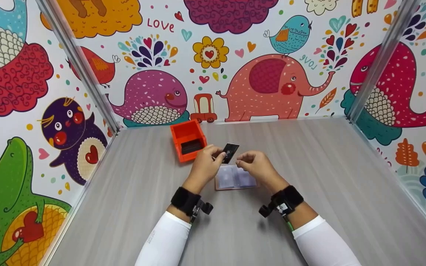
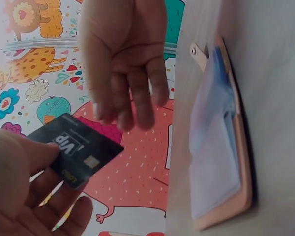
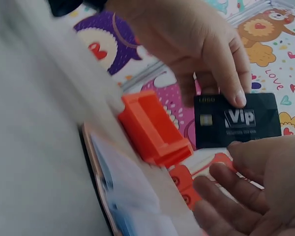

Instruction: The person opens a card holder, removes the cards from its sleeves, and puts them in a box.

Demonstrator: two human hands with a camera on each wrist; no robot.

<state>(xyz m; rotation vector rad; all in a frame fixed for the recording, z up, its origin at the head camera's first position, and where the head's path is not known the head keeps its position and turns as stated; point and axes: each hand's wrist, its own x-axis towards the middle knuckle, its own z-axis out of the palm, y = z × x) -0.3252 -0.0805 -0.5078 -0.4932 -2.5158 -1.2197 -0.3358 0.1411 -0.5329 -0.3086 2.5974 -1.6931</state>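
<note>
My left hand (image 1: 206, 164) pinches a black card (image 1: 230, 151) between thumb and fingers, over the far edge of an open card holder (image 1: 237, 178). White "Vip" lettering and a gold chip show on the card (image 3: 216, 133) in the right wrist view. My right hand (image 1: 260, 167) hovers just right of the card, apart from it in the head view, with loosely bent fingers and nothing held. The card holder (image 2: 243, 167) lies spread on the table, showing clear plastic sleeves, a tan cover and a small snap strap (image 2: 199, 56).
An orange bin (image 1: 185, 131) stands behind my left hand, with black cards (image 1: 191, 146) inside. The grey wood-grain table (image 1: 131, 207) meets cartoon-printed walls (image 1: 213, 81) at the back and sides. Metal strips run along the wall corners.
</note>
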